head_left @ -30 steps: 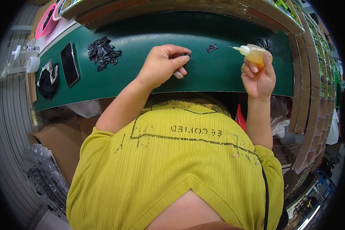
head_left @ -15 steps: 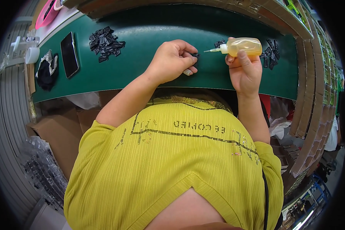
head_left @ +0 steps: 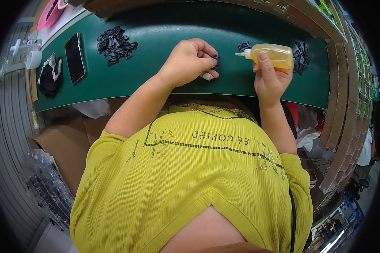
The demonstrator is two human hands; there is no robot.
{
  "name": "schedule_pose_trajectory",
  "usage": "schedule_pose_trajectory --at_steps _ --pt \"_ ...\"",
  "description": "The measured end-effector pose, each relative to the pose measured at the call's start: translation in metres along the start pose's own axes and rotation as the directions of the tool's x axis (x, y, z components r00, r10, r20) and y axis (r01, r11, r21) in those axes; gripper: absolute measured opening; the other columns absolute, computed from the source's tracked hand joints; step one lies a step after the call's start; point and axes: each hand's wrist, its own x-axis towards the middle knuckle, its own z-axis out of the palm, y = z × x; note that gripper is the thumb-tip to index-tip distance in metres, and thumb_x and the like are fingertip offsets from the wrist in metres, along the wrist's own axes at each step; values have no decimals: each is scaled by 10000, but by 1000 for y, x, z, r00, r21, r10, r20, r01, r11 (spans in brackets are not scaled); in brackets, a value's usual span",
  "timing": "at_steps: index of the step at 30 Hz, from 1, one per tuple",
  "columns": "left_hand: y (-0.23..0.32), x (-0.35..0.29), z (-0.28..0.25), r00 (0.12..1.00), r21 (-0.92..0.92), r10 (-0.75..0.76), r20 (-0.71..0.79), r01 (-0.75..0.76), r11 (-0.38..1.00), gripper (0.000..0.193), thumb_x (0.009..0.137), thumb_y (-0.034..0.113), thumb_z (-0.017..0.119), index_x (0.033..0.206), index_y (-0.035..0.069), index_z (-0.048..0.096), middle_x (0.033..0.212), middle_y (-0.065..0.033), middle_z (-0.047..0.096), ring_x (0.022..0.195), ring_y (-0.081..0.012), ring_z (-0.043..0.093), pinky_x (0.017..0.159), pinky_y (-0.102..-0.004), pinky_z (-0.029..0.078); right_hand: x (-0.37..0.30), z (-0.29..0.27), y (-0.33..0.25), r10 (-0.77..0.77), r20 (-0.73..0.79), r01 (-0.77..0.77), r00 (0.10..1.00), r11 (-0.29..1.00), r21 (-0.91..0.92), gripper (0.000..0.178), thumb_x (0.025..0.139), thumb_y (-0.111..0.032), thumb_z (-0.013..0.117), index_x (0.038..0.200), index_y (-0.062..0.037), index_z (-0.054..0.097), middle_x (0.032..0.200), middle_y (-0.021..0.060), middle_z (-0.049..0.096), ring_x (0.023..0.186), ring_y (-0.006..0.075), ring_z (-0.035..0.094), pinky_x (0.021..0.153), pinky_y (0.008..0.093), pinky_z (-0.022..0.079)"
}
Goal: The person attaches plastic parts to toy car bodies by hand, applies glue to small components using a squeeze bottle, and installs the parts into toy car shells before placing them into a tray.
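Between the fingers of my left hand is a small black part, mostly covered by the fingertips. My right hand is wrapped round a squeeze bottle of clear yellow liquid, lying nearly level with its thin nozzle toward the left hand. A gap separates the nozzle tip from the black part. Just beyond the bottle's nozzle lies a small group of black pieces on the green tabletop. Another pile of black pieces sits to the right of the bottle, partly hidden by it.
On the green table, a larger pile of black pieces lies to the left. Further left are a phone, a black and white cloth and a white cup. Cardboard walls border the right side and back.
My right hand has drawn the bottle slightly right, so its nozzle is farther from the left hand. The left hand keeps its hold on the black part, and more of the part shows.
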Motion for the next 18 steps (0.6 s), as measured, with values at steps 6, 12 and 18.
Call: schedule_pose_trajectory --at_steps 6,12,18 --pt "-6 -1 0 995 -46 70 -75 -74 996 279 872 8 633 1129 -82 571 892 -142 661 760 -209 713 632 -252 582 25 -14 -23 -156 -55 159 986 986 42 224 898 -102 686 1096 -31 607 1016 122 660 679 150 602 615 247 515" --pt "-3 -2 2 997 -43 47 -54 -50 998 277 872 11 641 1123 -88 575 908 -147 667 764 -204 712 639 -251 579 15 -10 -26 -170 -52 173 984 983 54 244 875 -67 706 1093 -10 613 1009 123 663 723 146 621 623 247 515" --pt "0 -2 4 999 -3 29 -43 -29 1000 265 870 12 639 1108 -89 578 901 -144 670 761 -197 713 647 -252 581 0 10 -14 -156 144 180 977 968 -173 216 851 18 718 1038 12 611 920 69 676 822 115 643 711 222 506"
